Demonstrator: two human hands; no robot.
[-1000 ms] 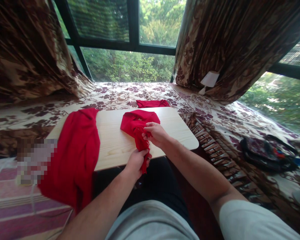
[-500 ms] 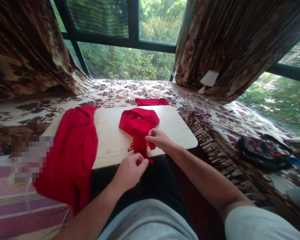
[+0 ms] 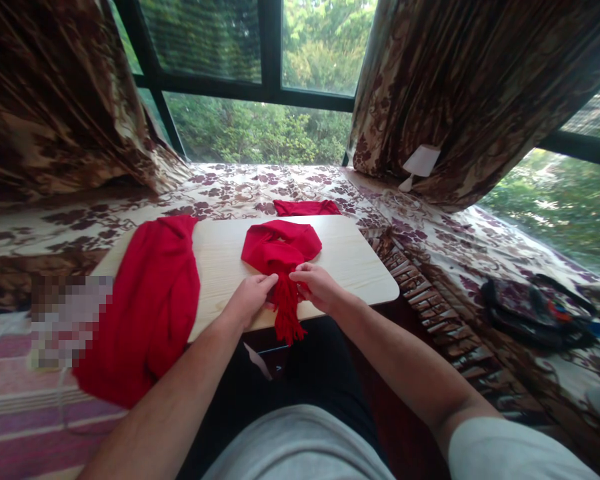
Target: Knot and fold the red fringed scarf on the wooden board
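Note:
A red scarf (image 3: 280, 248) lies looped on the pale wooden table (image 3: 220, 280), its fringed end hanging over the near edge. My left hand (image 3: 253, 297) pinches the left side of the scarf just above the fringe. On the opposite side my right hand (image 3: 317, 285) grips the same part, thumb on top and fingers partly hidden beneath. Both hands are close together, with the fringe between them. To the left, a larger red cloth (image 3: 155, 293) drapes across the table's left end and down over its edge.
Behind the table a folded red cloth (image 3: 306, 207) rests on the floral cover (image 3: 220, 193). A small white lamp (image 3: 421, 161) stands by the right curtain (image 3: 425, 80). At the right lies a black bag (image 3: 525, 313). Striped fabric (image 3: 25, 413) spreads at the lower left.
My left hand let go of the fringe end, which dropped and hangs straight, then moved up to the scarf's left side. My right hand stayed near the scarf's right side.

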